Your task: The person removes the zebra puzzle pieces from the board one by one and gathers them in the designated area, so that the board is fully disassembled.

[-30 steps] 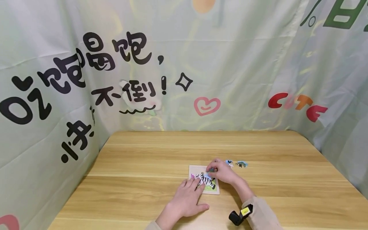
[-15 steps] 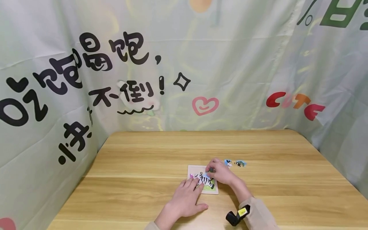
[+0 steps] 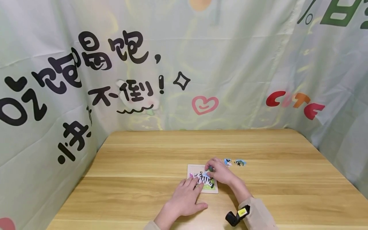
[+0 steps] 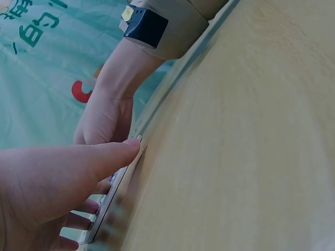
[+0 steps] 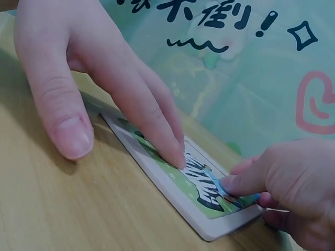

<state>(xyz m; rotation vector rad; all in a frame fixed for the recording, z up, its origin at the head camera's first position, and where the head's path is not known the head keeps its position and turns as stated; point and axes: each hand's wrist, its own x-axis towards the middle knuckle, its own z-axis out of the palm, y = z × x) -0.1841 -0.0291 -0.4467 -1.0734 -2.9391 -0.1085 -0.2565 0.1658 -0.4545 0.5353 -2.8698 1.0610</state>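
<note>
A small zebra jigsaw puzzle board (image 3: 196, 168) with a pale rim lies on the table. Zebra-striped and green pieces fill its lower part, while bare pale backing shows at the upper left. My left hand (image 3: 187, 195) rests its straight fingertips on the board's lower left, thumb spread out over the table. At the board's upper right, my right hand (image 3: 222, 172) pinches a blue-and-green puzzle piece (image 3: 211, 168) between thumb and fingers, low against the board. Fingers cover much of that piece. In the right wrist view, the right thumb (image 5: 230, 183) presses beside the zebra's stripes.
Two loose puzzle pieces lie just beyond my right hand: one blue with black and white (image 3: 228, 163), the other blue and dark green (image 3: 240, 163). A wooden table (image 3: 129, 179) spreads around, backed by a printed curtain (image 3: 241, 70). A black wrist camera (image 3: 237, 216) sits at my right sleeve.
The head view has shifted slightly. My right fingers have tilted a little on the piece at the board's upper right, showing more of its dark green part. My left hand stays put.
</note>
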